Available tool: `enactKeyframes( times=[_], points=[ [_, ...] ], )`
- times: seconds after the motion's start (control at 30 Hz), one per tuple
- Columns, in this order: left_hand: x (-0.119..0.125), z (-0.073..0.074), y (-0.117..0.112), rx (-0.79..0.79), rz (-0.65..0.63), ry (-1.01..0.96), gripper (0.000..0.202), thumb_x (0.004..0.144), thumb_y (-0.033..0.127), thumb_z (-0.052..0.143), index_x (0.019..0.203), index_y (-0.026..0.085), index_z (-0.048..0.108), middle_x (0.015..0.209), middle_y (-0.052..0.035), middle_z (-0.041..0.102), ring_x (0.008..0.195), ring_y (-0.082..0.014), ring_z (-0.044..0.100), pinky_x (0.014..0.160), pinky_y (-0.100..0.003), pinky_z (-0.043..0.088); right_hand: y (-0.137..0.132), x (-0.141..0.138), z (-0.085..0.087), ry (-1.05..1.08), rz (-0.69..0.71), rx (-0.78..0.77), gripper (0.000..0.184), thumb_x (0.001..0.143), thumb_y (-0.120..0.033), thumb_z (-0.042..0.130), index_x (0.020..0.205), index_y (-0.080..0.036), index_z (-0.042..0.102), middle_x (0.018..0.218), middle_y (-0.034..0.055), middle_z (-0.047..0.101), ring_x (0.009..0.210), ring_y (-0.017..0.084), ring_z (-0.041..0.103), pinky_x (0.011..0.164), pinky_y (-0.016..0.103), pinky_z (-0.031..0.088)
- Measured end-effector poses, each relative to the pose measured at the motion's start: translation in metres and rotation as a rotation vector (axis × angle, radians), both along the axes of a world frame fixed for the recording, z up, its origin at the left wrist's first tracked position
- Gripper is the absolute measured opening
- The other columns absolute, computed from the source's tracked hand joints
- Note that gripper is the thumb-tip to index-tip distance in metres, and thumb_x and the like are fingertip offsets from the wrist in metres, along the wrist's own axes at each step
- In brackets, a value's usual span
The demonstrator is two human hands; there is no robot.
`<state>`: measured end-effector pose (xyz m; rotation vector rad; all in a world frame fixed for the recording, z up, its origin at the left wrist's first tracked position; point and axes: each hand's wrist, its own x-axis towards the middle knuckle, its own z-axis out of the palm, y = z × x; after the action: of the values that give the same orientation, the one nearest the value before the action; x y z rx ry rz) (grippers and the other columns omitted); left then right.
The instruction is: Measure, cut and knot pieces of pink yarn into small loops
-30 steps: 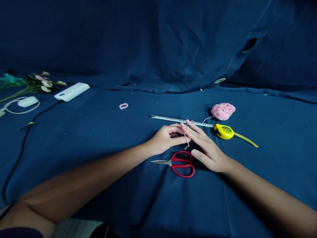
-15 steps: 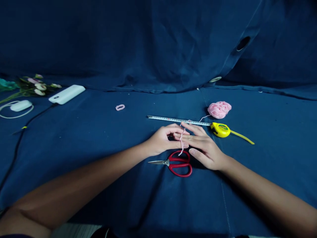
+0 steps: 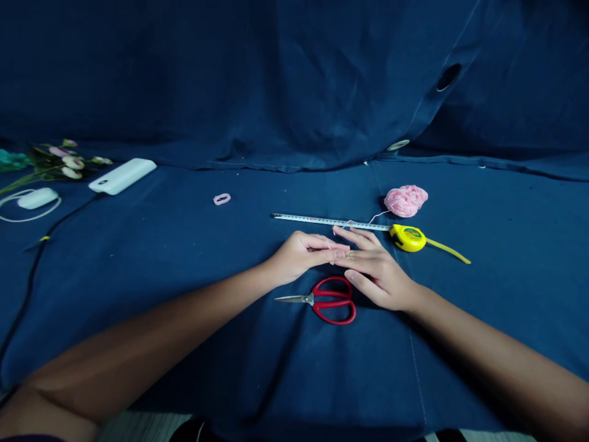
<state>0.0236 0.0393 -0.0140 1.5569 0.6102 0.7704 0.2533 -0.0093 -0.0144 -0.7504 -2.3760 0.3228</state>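
Hands, pair, bare, centre of the scene: left hand point(image 3: 299, 258) and right hand point(image 3: 375, 273) reach toward each other, fingers partly extended, fingertips touching or overlapping. Neither is clenched. A pink yarn strand point(image 3: 380, 217) runs from the far side to the meeting fingers, where it is mostly hidden; whether either hand grips it cannot be told.

Pink yarn ball point(image 3: 405, 201): far right of the hands, joined to that strand.

Tape measure, yellow case point(image 3: 407, 238), with steel blade point(image 3: 322, 221) extended left, just far of the fingers; yellow strap point(image 3: 448, 252) trails right.

Red-handled scissors point(image 3: 334, 301): just near the hands, closed, blades pointing left.

Also on the blue cloth point(image 3: 506, 307): small pink loop point(image 3: 221, 199); white power bank point(image 3: 122, 176); artificial flowers point(image 3: 59, 162) at far left; white corded oval device point(image 3: 37, 198), left; black cable point(image 3: 32, 276), left.
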Motion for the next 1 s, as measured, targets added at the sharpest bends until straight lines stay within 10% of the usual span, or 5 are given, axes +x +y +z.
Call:
enactKeyframes(
  times=[0.3, 1.0],
  points=[
    [-0.0012, 0.0019, 0.0013, 0.065, 0.111, 0.092, 0.027, 0.097, 0.038, 0.067, 0.096, 0.017, 0.084, 0.086, -0.0060, 0.081, 0.093, -0.0212, 0.074, 0.089, -0.033, 0.059, 0.0001, -0.0033, 0.0009, -0.032, 0.006, -0.038, 0.047, 0.101, -0.022, 0.057, 0.147, -0.031, 0.059, 0.135, 0.0036, 0.072, 0.153, 0.030, 0.040, 0.121, 0.060, 0.032],
    [-0.0045, 0.0065, 0.0078, 0.191, 0.064, 0.107, 0.027, 0.100, 0.035, 0.063, 0.098, 0.016, 0.082, 0.099, -0.0088, 0.075, 0.093, -0.0187, 0.070, 0.086, -0.031, 0.055, 0.0054, 0.0030, -0.0029, 0.207, -0.077, -0.288, 0.036, 0.108, -0.032, 0.047, 0.134, -0.034, 0.071, 0.130, 0.0020, 0.075, 0.148, 0.030, 0.048, 0.120, 0.060, 0.039]
  ],
)
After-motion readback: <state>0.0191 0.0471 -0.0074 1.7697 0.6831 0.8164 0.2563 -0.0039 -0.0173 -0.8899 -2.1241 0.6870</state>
